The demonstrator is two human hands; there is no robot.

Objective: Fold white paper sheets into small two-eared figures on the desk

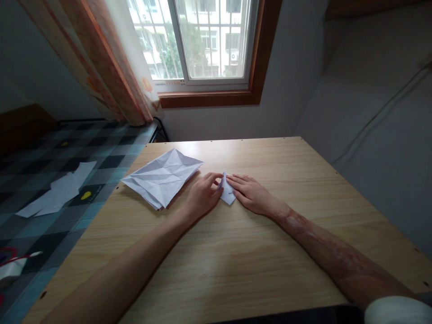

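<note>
A small folded piece of white paper [228, 193] lies on the wooden table [202, 261] between my two hands, one corner pointing toward me. My left hand [204, 193] is at its left edge, with thumb and forefinger closed on the paper. Flat on the table at the right side, my right hand [251, 193] has its fingers stretched out, the tips resting on the paper's edge. Left of my left hand sits a stack of creased white paper sheets [165, 173], unfolded and showing crossing fold lines.
Beside the table on the left is a bed with a checked cover [111, 148], where white paper scraps [64, 191] lie. A white object with a red cord [13, 265] is at the lower left. Behind the table are a window [212, 45] and a curtain [111, 63].
</note>
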